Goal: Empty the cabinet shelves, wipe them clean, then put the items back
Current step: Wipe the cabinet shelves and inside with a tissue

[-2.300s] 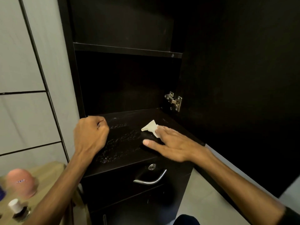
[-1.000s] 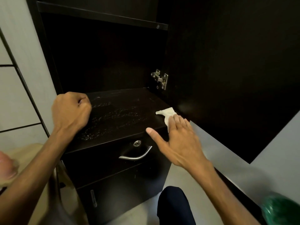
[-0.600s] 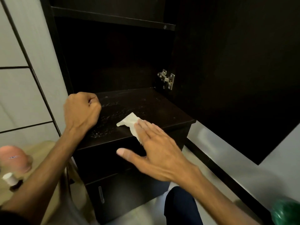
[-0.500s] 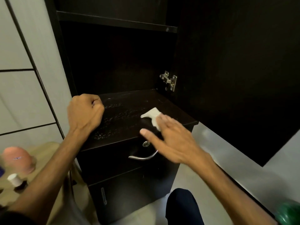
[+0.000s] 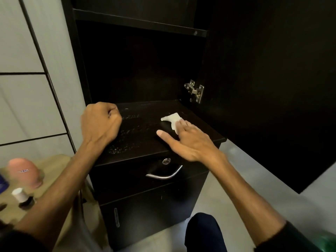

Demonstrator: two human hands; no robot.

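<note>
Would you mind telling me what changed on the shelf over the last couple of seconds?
The right hand swept the white cloth across the shelf toward the left and back to the right side, fingers flat on it. The left hand stayed fisted at the shelf's left edge.

Under the right hand (image 5: 190, 142), most of the white cloth (image 5: 171, 119) hidden, only one crumpled end showing past the fingers (image 5: 183, 125). Inside the curled left hand (image 5: 101, 122), impossible to tell whether anything held. Cabinet interior (image 5: 138, 70) too dark for detail. At the left edge, pink container (image 5: 24, 172) blurred, label unreadable; blue item (image 5: 2, 184) cut off. Green object (image 5: 327, 242) cropped at the lower right corner.
</note>
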